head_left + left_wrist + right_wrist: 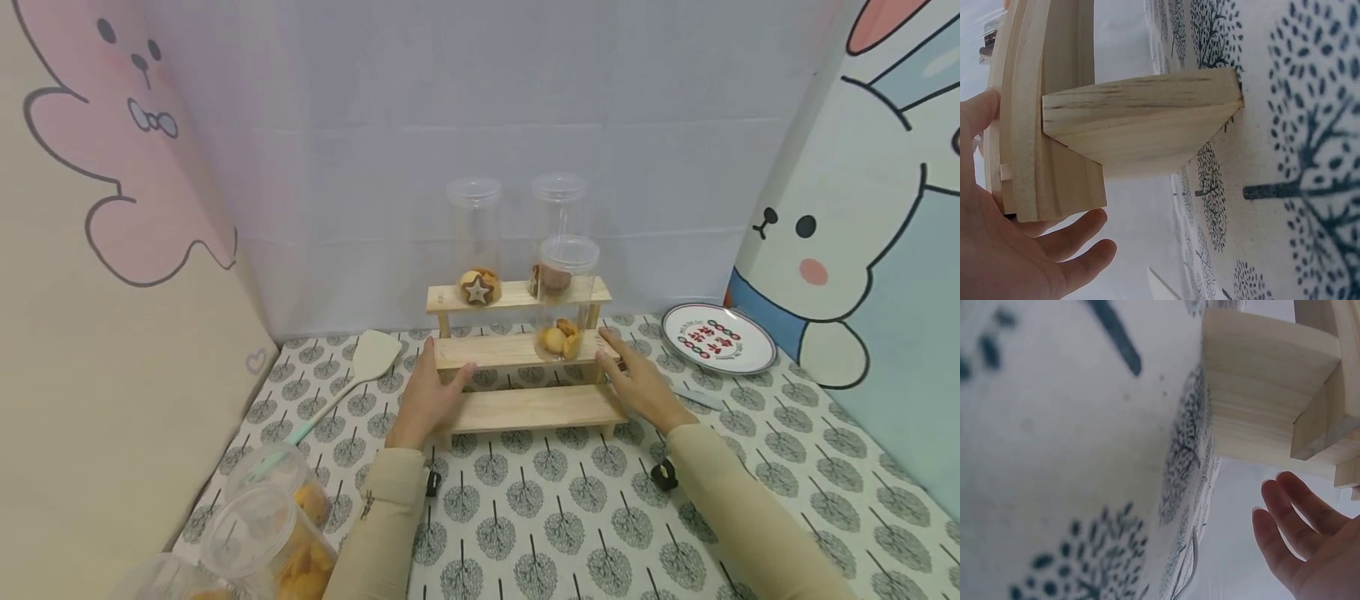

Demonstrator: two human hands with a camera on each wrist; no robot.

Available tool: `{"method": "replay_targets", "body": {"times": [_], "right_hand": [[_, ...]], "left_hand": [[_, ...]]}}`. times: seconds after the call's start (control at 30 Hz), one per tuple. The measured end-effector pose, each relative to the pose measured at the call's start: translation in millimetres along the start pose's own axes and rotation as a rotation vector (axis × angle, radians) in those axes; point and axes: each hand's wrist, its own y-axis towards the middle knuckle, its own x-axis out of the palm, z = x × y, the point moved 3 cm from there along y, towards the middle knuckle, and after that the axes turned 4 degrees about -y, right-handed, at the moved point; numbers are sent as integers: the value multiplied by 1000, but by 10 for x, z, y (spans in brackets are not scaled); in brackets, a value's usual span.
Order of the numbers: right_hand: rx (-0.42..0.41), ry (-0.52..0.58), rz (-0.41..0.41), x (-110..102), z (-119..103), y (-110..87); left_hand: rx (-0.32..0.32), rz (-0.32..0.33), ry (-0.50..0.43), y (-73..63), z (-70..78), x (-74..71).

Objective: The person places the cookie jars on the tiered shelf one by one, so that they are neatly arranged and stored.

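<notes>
A three-tier wooden display rack stands on the patterned tablecloth in the head view. My left hand grips the left end of its middle shelf, with the thumb at the front edge; in the left wrist view the other fingers reach past the shelf end. At the opposite end my right hand holds the same shelf between thumb and forefinger, the other fingers stretched out below. A clear lidded jar of small cookies stands on the middle shelf. Two more jars, one with a star cookie, are on the top shelf.
Several clear jars of cookies stand at the lower left. A white spatula with a green handle lies left of the rack. To the right are a printed plate and a grey flat utensil. A curtain hangs behind.
</notes>
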Motion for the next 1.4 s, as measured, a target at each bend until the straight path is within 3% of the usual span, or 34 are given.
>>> {"method": "replay_targets", "body": {"times": [0.2, 0.37, 0.47, 0.6, 0.8, 0.93, 1.13, 1.23, 1.4], "right_hand": [[-6, 40, -1, -5, -12, 16], [7, 53, -4, 6, 9, 1], [13, 67, -16, 24, -6, 3], [25, 69, -35, 43, -13, 9], [44, 60, -36, 18, 35, 3], [45, 74, -41, 7, 46, -4], [49, 86, -46, 4, 55, -22], [47, 83, -45, 2, 50, -22], [43, 81, -52, -26, 35, -13]], "left_hand": [[13, 3, 46, -11, 49, -26], [70, 14, 179, -83, 202, -40], [84, 45, 277, -197, 291, -73], [154, 40, 397, -459, 459, -133], [296, -104, 509, -982, 781, -207], [399, -130, 536, -1274, 952, -364], [477, -41, 590, -1623, 1024, -711], [483, 10, 621, -1805, 984, -926], [554, 150, 639, -2082, 845, -1283]]}}
